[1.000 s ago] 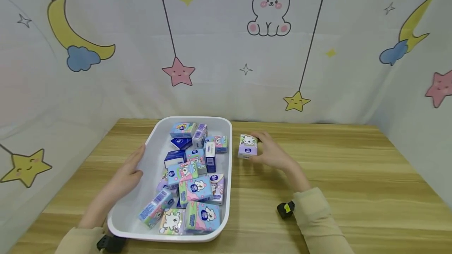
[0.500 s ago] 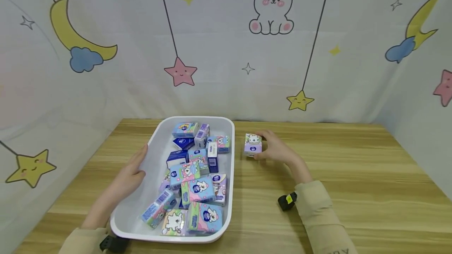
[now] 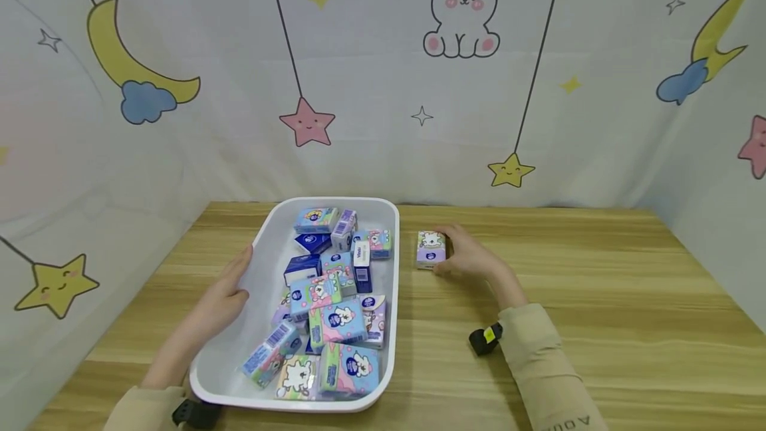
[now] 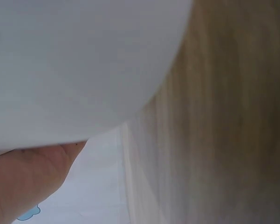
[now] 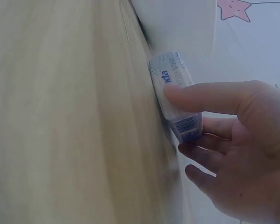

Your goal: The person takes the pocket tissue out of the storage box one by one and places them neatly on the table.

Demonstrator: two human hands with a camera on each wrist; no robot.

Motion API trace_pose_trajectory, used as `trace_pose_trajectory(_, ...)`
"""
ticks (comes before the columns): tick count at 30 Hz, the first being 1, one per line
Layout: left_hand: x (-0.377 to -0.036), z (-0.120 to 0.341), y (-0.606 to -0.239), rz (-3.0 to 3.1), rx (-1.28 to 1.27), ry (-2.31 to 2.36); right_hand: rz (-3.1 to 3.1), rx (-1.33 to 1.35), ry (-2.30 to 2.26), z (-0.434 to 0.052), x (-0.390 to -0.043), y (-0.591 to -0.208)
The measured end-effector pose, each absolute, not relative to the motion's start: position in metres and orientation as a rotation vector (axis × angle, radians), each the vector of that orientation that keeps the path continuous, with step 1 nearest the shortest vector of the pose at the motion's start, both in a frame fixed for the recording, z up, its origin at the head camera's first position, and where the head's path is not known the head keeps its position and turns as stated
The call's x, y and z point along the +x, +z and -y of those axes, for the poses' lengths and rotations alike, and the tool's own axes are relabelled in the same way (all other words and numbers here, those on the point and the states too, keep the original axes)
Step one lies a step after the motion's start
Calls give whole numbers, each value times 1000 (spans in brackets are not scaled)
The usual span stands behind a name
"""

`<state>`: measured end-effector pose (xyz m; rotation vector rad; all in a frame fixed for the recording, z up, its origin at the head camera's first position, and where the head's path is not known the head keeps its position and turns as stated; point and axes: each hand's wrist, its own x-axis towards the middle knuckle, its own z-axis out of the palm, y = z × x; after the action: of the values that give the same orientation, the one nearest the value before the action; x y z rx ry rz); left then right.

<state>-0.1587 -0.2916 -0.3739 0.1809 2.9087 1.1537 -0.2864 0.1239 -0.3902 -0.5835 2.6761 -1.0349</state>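
Right of the bin, my right hand [image 3: 474, 259] pinches a small tissue pack [image 3: 431, 249] with a white bear and purple band on its top. In the right wrist view the thumb lies along one side of the pack [image 5: 170, 70] and the fingers on the other, with the pack right at the tabletop. At the left side of a white plastic bin [image 3: 391, 324], my left hand [image 3: 218, 298] holds the rim, fingers along the outside and thumb over the edge. Inside the bin lie several tissue packs [image 3: 338, 321] in blue, pink, green and purple wrappers, jumbled together.
The wood-grain table [image 3: 574, 298] stretches to the right of the bin and hand. A white printed curtain [image 3: 383, 151] hangs behind the table and along both sides.
The view has shifted slightly, moving everything a little rightward in the picture. The right hand keeps its pinch on the tissue pack beside the bin; the left hand stays at the rim.
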Motion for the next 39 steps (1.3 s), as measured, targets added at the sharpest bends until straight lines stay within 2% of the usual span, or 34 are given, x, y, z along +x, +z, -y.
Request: trace_pose_trajectory(39, -158, 291, -371, -2893, 185, 1161, -2654, -542, -1057, -121, -284, -383)
